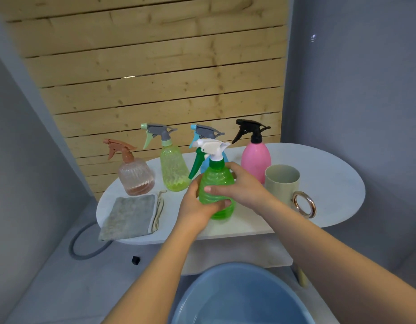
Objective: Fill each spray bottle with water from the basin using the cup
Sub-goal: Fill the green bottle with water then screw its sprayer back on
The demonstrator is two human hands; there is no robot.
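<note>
Both hands wrap the green spray bottle (216,190). Just beyond the right hand's fingers (232,167) stand the pink bottle (256,160) and the blue bottle (223,157); beside its wrist, the cup (281,183). Past the left hand's fingers (226,203) lies bare tabletop (330,174); outward of its knuckles, a gap before the yellow-green bottle (173,169) and the cloth (130,216).

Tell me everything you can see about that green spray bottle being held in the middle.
The green spray bottle is see-through ribbed plastic, rounded and narrowing to a neck. Its white spray head, with a dark green trigger pointing left, is still on. It stands upright on the white table, in front of the blue bottle. The left hand grips its lower body; the right hand wraps its upper body.
</note>
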